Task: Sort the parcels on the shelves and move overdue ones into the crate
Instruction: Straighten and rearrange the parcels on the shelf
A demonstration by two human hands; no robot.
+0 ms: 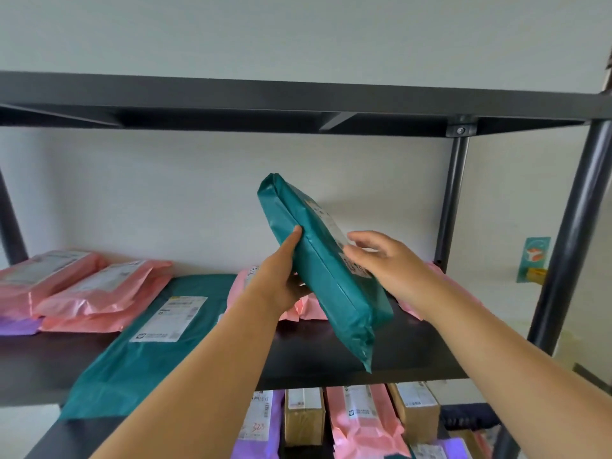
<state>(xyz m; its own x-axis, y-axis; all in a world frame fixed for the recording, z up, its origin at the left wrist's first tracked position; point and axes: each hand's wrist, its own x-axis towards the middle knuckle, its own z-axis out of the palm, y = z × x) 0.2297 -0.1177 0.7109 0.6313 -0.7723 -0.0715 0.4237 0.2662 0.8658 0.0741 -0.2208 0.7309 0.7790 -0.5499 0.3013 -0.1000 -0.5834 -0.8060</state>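
The left hand (284, 276) grips a teal parcel (331, 293) at its left edge. The thumb (293, 238) lies straight up the parcel's side. The fingers go underneath, where I cannot see them. The right hand (384, 263) is relaxed, with its fingers spread and lightly bent. Its fingertips (356, 253) touch the labelled right face of the parcel, and I cannot tell how firmly they press.

The parcel is held in the air, tilted. Its upper end points toward the back wall and its lower corner toward me, above the middle shelf (414, 346) of a dark metal rack.

On that shelf, just left of the arms, I see a second teal parcel (139, 366) lying flat. Its white label (169, 318) faces up and its near end hangs over the shelf's front edge. Further left is a stack of pink parcels (82, 293), with a purple parcel (16, 326) at the bottom. More pink parcels (303, 311) lie behind the hands, mostly hidden.

The upper shelf (298, 101) runs across the view above. A round black post (569, 243) stands at the right, with a small teal card (535, 260) on the wall beyond it.

On the lower shelf a row of parcels stands side by side: a purple one (258, 435), a cardboard box (303, 425), a pink one (364, 429) and another cardboard box (417, 422).
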